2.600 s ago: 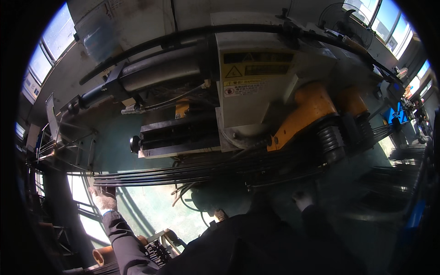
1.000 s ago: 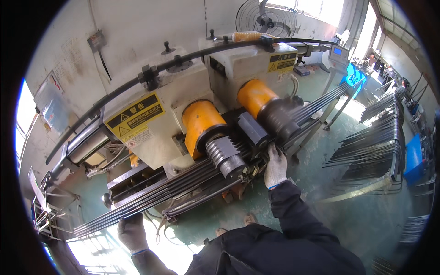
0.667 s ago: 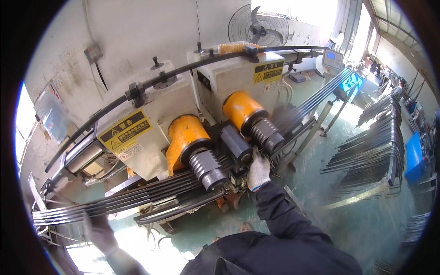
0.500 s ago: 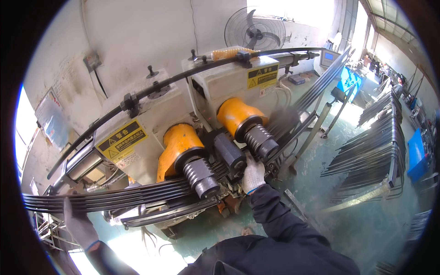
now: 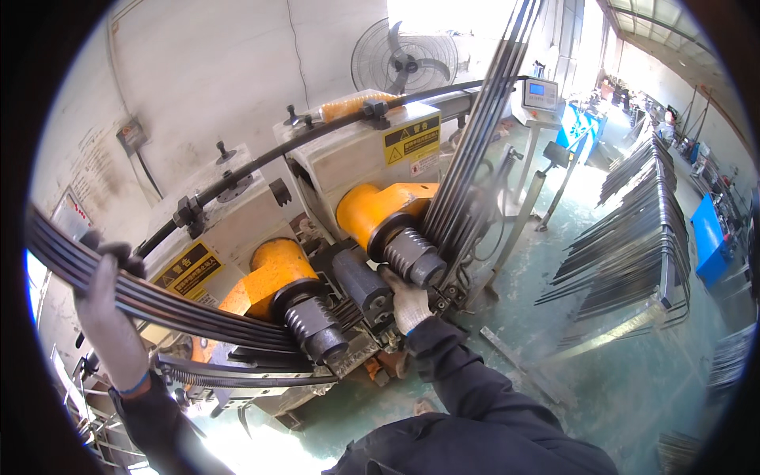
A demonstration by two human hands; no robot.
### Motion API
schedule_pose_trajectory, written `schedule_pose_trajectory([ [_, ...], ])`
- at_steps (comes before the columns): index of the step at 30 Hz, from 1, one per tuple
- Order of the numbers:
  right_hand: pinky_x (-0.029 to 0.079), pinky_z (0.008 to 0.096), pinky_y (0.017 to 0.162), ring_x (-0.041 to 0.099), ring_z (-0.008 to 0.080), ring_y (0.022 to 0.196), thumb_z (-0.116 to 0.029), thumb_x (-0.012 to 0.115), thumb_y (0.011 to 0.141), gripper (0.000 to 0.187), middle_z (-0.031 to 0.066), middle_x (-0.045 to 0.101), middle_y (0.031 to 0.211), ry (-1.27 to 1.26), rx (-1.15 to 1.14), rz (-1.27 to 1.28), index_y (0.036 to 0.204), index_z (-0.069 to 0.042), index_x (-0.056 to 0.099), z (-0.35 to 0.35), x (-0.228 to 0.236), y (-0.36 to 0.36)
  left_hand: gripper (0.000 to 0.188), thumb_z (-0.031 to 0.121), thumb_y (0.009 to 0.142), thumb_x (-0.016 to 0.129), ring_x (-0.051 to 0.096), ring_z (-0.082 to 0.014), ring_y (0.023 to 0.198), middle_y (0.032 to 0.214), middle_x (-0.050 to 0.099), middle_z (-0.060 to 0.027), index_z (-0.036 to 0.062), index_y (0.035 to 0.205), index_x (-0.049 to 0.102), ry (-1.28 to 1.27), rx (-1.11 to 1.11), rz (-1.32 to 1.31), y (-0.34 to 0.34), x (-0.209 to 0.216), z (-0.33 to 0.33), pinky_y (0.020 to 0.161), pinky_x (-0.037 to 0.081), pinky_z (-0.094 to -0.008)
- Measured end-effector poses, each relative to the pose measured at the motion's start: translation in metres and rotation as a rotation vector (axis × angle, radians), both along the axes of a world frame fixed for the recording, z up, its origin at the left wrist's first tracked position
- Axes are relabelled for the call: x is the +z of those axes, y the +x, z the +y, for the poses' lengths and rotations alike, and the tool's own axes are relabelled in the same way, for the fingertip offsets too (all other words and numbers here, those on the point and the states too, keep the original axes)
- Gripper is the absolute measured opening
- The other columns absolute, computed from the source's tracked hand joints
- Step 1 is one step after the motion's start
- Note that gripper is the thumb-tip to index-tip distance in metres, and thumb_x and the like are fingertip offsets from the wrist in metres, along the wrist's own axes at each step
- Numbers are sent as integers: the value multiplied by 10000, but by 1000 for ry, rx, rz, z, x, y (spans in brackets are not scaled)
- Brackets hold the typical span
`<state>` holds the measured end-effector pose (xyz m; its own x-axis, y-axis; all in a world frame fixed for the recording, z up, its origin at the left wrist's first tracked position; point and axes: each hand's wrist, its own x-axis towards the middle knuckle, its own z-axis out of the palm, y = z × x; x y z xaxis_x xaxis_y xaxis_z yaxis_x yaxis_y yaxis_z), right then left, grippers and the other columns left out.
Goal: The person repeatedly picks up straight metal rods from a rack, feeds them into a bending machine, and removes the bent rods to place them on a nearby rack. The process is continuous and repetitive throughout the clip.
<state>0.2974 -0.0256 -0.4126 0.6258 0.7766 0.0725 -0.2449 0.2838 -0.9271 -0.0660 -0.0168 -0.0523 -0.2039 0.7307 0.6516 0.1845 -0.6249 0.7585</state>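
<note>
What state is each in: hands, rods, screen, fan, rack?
Left hand, gloved, at the rods; exact grip unclear
Right hand, gloved, beside the black block; fingertips partly hidden
Rods, bent, both sides rising
Screen, lit blue
Fan, upright; spin unclear
Rack, loaded with dark bars

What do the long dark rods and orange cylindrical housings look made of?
Long dark rods: probably steel, smooth satin finish; bright streaks run along them.
Orange cylindrical housings: likely painted metal; dark scuffs mark the orange coat, base material is hidden.
</note>
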Motion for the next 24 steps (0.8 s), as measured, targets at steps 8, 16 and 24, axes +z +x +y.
schedule_pose_trajectory([
  [8, 561, 365, 1029, 729, 230, 1213, -117, 759, 1062, 314, 123, 782, 1308, 47, 66, 160, 1348, 12, 738, -22, 23, 6, 433, 105, 1039, 597, 686, -178, 890, 985, 698, -108, -101, 1419, 571, 10, -165, 357, 111, 26, 1, 831, 575, -325],
  [16, 495, 401, 1172, 673, 316, 1329, -28, 538, 1103, 372, 156, 728, 1423, -57, 44, -445, 1414, -66, 739, -27, 18, 6, 340, 67, 1019, 631, 639, -141, 877, 961, 644, -48, -29, 1345, 614, -21, -238, 322, 109, 23, 8, 815, 547, -310],
  [24, 511, 383, 1112, 683, 273, 1280, -104, 635, 1089, 329, 154, 748, 1354, 65, -11, -505, 1395, -41, 735, -18, -9, 13, 332, 65, 1023, 635, 634, -148, 897, 981, 652, -57, -25, 1342, 616, 2, -231, 344, 111, 23, 8, 833, 549, -320],
])
